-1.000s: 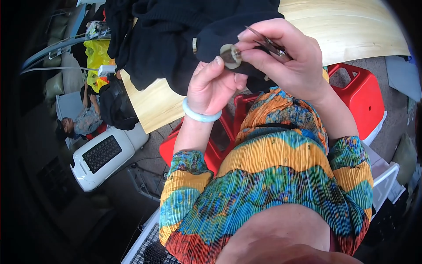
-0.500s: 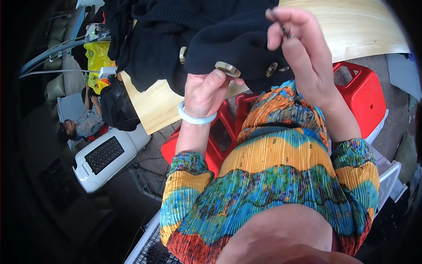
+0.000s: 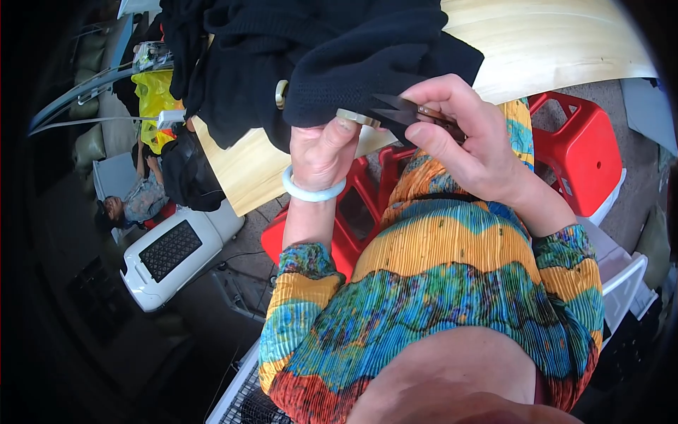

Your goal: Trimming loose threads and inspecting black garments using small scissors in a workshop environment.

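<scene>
A black knitted garment (image 3: pixel 353 42) is heaped over the table, its near edge hanging toward me. My left hand (image 3: pixel 325 159), with a pale bangle at the wrist, pinches a large pale button (image 3: pixel 358 118) at that edge, thumb on top. In my right hand (image 3: pixel 473 141) are thread snips (image 3: pixel 399 109), dark blades parted and pointing left. Their tips lie beside the button, over the black cloth; whether they touch a thread is too small to see. A second button (image 3: pixel 281 93) shows on the garment, left of my left hand.
The light wooden table (image 3: pixel 558 42) runs along the far side. Red plastic stools (image 3: pixel 586 155) stand at its near edge. To the left are a yellow plastic bag (image 3: pixel 154 95), a white machine housing (image 3: pixel 173 254) and another person (image 3: pixel 141 191) beside dark cloth.
My right hand has come down and left with the snips, from raised to beside the button. My left hand keeps its pinch; buttons seen farther right on the garment no longer show.
</scene>
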A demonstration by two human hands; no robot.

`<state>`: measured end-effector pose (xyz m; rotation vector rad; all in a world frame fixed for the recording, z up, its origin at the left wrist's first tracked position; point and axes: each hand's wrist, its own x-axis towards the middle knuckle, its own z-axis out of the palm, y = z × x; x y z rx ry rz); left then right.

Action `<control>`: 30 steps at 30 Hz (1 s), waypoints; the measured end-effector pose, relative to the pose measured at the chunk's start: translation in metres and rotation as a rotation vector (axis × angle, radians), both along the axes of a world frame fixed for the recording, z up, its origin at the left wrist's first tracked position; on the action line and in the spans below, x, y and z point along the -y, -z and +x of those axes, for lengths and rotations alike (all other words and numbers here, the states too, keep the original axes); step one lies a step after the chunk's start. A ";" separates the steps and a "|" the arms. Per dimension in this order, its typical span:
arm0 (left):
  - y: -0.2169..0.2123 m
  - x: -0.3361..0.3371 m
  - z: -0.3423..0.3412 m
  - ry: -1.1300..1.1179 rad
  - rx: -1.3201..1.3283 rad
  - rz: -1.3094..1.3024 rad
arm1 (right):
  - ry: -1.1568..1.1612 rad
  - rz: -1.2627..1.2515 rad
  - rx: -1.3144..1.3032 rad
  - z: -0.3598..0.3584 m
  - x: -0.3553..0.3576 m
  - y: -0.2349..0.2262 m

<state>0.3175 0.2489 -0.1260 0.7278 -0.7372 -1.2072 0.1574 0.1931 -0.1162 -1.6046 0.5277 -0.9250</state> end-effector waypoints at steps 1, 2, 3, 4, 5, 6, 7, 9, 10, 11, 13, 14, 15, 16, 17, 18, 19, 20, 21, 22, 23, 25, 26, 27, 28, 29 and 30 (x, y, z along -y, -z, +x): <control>0.004 -0.002 0.004 0.054 0.006 0.000 | 0.016 -0.020 -0.009 0.000 0.000 -0.001; 0.007 -0.004 0.006 0.107 0.011 0.000 | 0.016 -0.019 -0.008 0.000 -0.001 -0.001; 0.008 -0.004 0.006 0.108 0.010 0.000 | 0.034 -0.040 -0.027 0.001 -0.001 -0.002; 0.009 -0.005 0.005 0.079 0.018 0.031 | 0.053 -0.061 -0.047 0.001 -0.001 -0.003; 0.010 -0.005 0.004 0.049 0.026 0.061 | 0.054 -0.061 -0.048 0.000 -0.001 -0.004; 0.008 -0.004 0.001 0.049 0.028 0.062 | 0.070 -0.098 -0.067 0.001 -0.001 -0.005; 0.005 -0.003 -0.001 0.056 -0.041 0.043 | 0.087 -0.135 -0.087 0.001 -0.001 -0.006; 0.004 -0.002 -0.002 0.063 -0.109 0.024 | 0.094 -0.142 -0.091 0.001 -0.002 -0.006; 0.006 -0.003 -0.001 0.068 -0.114 0.019 | 0.102 -0.150 -0.095 0.002 -0.002 -0.005; 0.008 -0.004 -0.001 0.074 -0.118 0.013 | 0.103 -0.150 -0.095 0.002 -0.002 -0.004; 0.010 -0.004 0.000 0.081 -0.135 0.018 | 0.112 -0.272 -0.075 0.002 -0.001 -0.002; 0.011 -0.005 0.000 0.089 -0.152 0.024 | 0.112 -0.272 -0.074 0.002 -0.001 -0.002; 0.013 -0.005 0.001 0.089 -0.153 0.024 | 0.118 -0.169 -0.050 0.002 -0.002 -0.003; 0.015 -0.004 0.002 0.107 -0.214 0.029 | 0.123 -0.066 -0.025 0.002 -0.003 -0.003; 0.016 -0.004 0.003 0.126 -0.276 0.034 | 0.146 -0.040 0.009 0.003 -0.001 -0.004; 0.017 -0.004 0.005 0.149 -0.292 0.050 | 0.169 -0.015 0.045 0.004 0.001 -0.006; 0.016 -0.004 0.004 0.150 -0.291 0.050 | 0.209 -0.076 0.068 0.005 0.002 -0.001; 0.014 -0.004 0.003 0.141 -0.291 0.050 | 0.210 -0.076 0.069 0.003 0.001 -0.003; 0.015 -0.004 0.003 0.133 -0.293 0.052 | 0.164 -0.088 -0.008 0.001 0.000 -0.007; 0.018 -0.004 0.005 0.133 -0.265 0.024 | 0.118 -0.100 -0.086 0.000 -0.001 -0.009; 0.018 -0.004 0.005 0.133 -0.266 0.026 | 0.131 -0.199 -0.109 0.001 -0.001 -0.007; 0.015 -0.003 0.003 0.138 -0.251 0.002 | 0.139 -0.275 -0.088 0.003 0.001 -0.002; 0.013 -0.001 0.001 0.096 -0.235 0.023 | 0.146 -0.352 -0.066 0.004 0.002 -0.001; 0.015 -0.001 0.005 0.170 -0.225 0.022 | 0.146 -0.215 -0.026 0.005 0.002 0.000; 0.017 -0.001 0.010 0.244 -0.214 0.020 | 0.145 -0.079 0.013 0.006 0.002 0.000; 0.017 -0.002 0.010 0.169 -0.160 0.081 | 0.155 0.050 0.079 0.008 0.003 0.002; 0.011 0.003 0.006 0.123 -0.197 0.132 | 0.173 0.172 0.140 0.009 0.008 0.004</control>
